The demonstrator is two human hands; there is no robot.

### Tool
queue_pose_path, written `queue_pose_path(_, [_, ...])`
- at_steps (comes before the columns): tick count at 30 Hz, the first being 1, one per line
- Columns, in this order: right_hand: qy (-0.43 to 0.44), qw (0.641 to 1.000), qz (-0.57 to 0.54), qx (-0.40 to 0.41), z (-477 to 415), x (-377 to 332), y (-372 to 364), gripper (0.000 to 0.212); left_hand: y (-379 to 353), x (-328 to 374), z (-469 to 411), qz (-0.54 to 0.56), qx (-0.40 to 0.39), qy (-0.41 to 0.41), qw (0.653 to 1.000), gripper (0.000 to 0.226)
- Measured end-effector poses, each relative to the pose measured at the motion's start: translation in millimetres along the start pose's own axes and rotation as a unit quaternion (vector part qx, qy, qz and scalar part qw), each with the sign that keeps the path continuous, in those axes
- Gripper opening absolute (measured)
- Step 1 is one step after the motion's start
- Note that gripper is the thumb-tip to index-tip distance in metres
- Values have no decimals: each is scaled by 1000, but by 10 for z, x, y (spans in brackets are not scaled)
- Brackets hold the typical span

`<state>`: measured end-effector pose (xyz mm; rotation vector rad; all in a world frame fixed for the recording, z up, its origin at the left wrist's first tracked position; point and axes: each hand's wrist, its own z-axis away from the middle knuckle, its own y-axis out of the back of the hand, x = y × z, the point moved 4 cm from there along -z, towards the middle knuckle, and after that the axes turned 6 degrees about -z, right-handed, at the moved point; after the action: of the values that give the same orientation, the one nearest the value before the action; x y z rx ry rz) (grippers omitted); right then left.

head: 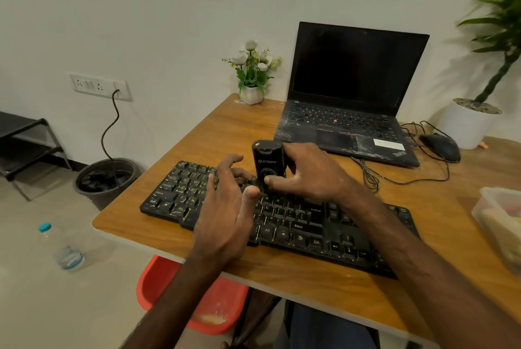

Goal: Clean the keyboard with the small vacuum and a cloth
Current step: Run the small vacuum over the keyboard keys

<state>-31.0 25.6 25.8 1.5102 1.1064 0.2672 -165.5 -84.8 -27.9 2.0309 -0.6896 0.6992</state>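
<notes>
Head cam, right hand point(307, 173) grips vacuum point(267, 165) (upright), keyboard point(296, 224)

Your right hand point(307, 171) grips the small black handheld vacuum point(267, 164) upright on the dusty black keyboard point(296, 224). Your left hand point(225, 207) rests spread on its keys.

A plain white wall point(169, 10) backs a wooden surface point(225, 134) in a softly lit room. A socket panel point(100, 86) sits low on the wall above a dark bin point(107, 179) on the pale floor point(42, 306). A black rack point(28, 145) stands at left, a potted plant point(479, 111) at right.
</notes>
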Motion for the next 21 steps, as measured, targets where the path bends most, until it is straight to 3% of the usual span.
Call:
queue_pose_path(3, [4, 1000, 15, -6, -10, -11, 10, 47, -9, -9, -8, -2, -1, -4, 1000, 94])
queue_pose_path(6, [-23, 995, 82, 44, -43, 53, 72, 47, 1, -17, -3, 4, -1, -1, 1000, 96])
queue_pose_path(12, [29, 997, -52, -45, 21, -132, -52, 50, -1, -11, 8, 4, -5, 6, 1000, 91])
queue_pose_path(16, [-37, 995, 77, 42, 1, 54, 65, 48, 5, -19, 12, 10, -1, 1, 1000, 89])
queue_pose_path(18, [-51, 996, 43, 57, 40, 96, 94, 49, 3, -19, 11, 15, 0, 3, 1000, 89])
queue_pose_path(21, [13, 997, -78, -5, 176, -134, -33, 51, -12, -47, 10, 20, -3, 5, 1000, 90])
